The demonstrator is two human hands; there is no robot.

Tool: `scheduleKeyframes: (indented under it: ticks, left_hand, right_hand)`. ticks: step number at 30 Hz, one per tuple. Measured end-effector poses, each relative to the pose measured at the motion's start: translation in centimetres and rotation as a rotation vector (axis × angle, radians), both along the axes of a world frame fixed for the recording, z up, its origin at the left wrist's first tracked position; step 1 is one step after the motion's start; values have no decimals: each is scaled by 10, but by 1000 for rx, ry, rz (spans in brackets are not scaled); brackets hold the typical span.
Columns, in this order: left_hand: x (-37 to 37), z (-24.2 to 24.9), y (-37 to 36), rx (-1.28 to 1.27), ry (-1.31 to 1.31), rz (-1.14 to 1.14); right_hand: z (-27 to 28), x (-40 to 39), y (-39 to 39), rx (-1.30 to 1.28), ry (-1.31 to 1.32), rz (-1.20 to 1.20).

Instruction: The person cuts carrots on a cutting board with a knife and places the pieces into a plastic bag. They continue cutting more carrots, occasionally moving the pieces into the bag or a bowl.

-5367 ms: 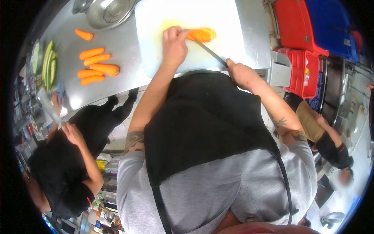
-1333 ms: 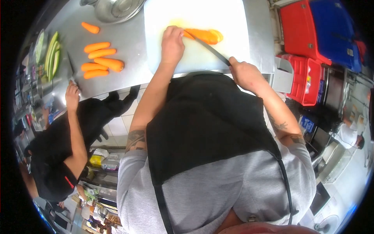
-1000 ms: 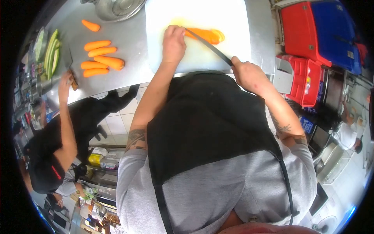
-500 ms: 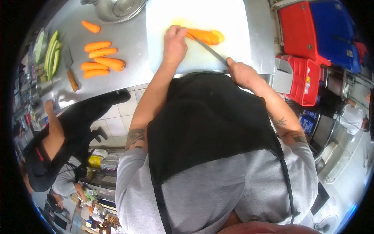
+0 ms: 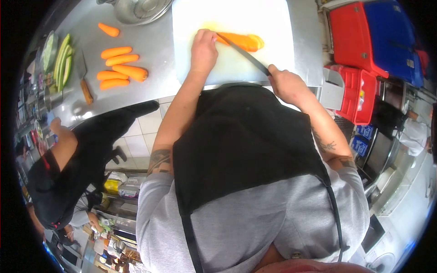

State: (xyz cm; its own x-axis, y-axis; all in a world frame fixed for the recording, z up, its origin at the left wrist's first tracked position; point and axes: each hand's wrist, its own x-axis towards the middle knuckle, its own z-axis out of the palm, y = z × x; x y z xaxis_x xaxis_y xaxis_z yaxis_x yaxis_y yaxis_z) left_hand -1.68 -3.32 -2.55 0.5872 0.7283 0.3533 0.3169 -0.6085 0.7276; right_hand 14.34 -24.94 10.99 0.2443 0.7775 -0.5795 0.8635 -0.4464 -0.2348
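Observation:
A carrot (image 5: 246, 43) lies sideways on the white cutting board (image 5: 277, 18), with thin slices at its right end. My left hand (image 5: 204, 49) grips its left end, fingers curled and bunched together. In my right hand (image 5: 287, 85) is the handle of a kitchen knife (image 5: 249, 56). Its blade slants up and left, the tip end crossing the carrot close beside my left fingers. Yellow-orange stains mark the board around the carrot.
Several whole carrots (image 5: 118, 59) lie on the steel table (image 5: 154, 50) left of the board. Further left are a second knife (image 5: 85, 91) and long green vegetables (image 5: 63, 63). A metal bowl (image 5: 141, 20) stands at the back. Another person (image 5: 63, 141) is at the left; red crates (image 5: 359, 107) stand right.
The knife blade has shifted slightly up and left along the carrot, nearer my left hand. The person at the left has leaned and moved an arm slightly. My left hand stays on the carrot.

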Motion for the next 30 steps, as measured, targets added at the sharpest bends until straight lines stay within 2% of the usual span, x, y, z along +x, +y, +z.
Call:
scheduleKeyframes:
  ticks: [11,18,27,30]
  left_hand:
    - [1,-1,0,21,19,30]
    - [1,-2,1,31,-3,27]
    - [1,-6,3,60,-12,-7]
    - [0,-7,7,93,70,-61]
  right_hand:
    - [25,-2,1,35,-8,30]
    - [32,-1,7,-47,-35,47]
    - [-24,2,7,-103,47,7]
    - [-29,2,4,-85,56,-2]
